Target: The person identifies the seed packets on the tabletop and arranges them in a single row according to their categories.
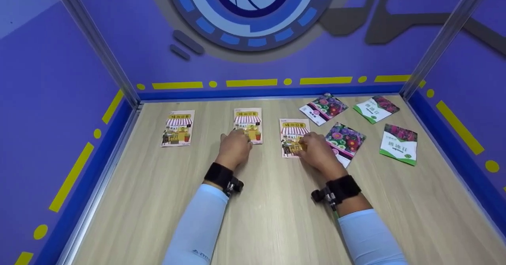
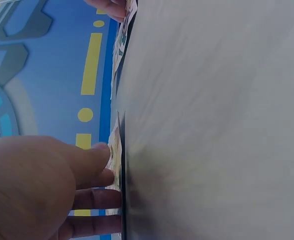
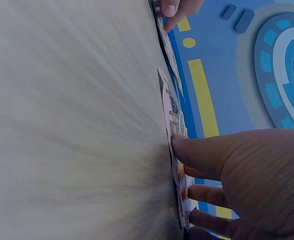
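Note:
My left hand (image 1: 235,148) rests its fingertips on the lower left part of a shopfront-print seed packet (image 1: 253,118), which lies flat in the middle of the table. In the left wrist view, the fingers (image 2: 98,199) reach fairly straight to the packet. To the right, my right hand (image 1: 319,151) touches the right side of another shopfront-print packet (image 1: 294,127) with thumb and fingers; the right wrist view shows the thumb (image 3: 189,149) laid on its face. A third such packet (image 1: 178,128), with the same striped awning, lies at the far left, apart from both hands.
Two flower-print packets with pink bands, an upper one (image 1: 325,107) and a lower one (image 1: 348,139) partly behind the right hand, lie to the right. Beyond them are two green-and-white packets (image 1: 375,108), (image 1: 399,145). Blue printed walls (image 1: 253,69) enclose the wooden table (image 1: 269,217).

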The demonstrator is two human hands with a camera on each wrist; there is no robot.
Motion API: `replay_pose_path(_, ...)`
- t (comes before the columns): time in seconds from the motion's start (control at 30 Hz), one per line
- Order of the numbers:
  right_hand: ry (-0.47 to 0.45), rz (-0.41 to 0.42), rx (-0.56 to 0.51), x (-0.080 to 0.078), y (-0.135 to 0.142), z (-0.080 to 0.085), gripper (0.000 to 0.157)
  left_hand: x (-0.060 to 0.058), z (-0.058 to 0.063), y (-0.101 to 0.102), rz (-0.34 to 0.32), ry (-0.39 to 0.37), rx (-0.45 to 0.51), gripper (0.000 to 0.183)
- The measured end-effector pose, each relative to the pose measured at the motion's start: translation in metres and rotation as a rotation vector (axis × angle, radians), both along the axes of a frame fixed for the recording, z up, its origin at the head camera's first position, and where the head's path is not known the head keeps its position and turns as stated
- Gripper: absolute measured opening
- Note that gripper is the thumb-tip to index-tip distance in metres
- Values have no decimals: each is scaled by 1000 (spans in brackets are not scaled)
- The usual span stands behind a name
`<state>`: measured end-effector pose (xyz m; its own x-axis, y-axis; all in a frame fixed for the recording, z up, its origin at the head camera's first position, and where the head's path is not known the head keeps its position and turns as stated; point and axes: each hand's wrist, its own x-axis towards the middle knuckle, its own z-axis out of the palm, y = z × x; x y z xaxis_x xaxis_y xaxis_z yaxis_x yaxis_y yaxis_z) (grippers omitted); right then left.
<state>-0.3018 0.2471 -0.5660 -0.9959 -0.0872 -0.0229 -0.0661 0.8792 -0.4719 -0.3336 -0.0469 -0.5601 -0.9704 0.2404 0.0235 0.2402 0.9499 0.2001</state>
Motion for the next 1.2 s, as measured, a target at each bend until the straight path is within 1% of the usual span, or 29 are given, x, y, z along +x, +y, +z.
replay_pose_path(0.13, -19, -7, 7, 1, -1, -2, 41, 3, -3, -5, 12, 48, 8, 32)
replay_pose_path(0.27, -22, 4, 7, 2, -1, -2, 41, 5, -5, -10, 46, 82, 37, 29)
replay_pose_path(0.4, -4, 5, -1, 3, 2, -1, 40, 7, -4, -13, 67, 83, 57, 33)
replay_pose_path(0.47, 20, 4, -5, 4, 3, -1, 39, 9, -1, -15, 66, 91, 62, 37)
replay_pose_path(0.57, 44, 16, 5, 4, 4, -2, 40, 12, 1, -20, 70, 84, 70, 41)
replay_pose_path(0.7, 33, 21, 7, 3, 3, -2, 42, 11, 1, -34, 90, 74, 79, 38)
replay_pose_path(0.87, 9, 22, 3, 1, 0, -2, 44, 6, 0, -61, 156, 87, 127, 32)
replay_pose_path(0.97, -4, 14, 6, 1, 0, -2, 43, 4, -1, -74, 188, 69, 153, 31)
replay_pose_path(1.07, -9, 12, 10, 1, 0, -4, 42, 3, -2, -83, 208, 60, 175, 29)
replay_pose_path(1.2, -4, 13, 13, 1, 0, -4, 41, 2, 1, -91, 222, 61, 201, 27)
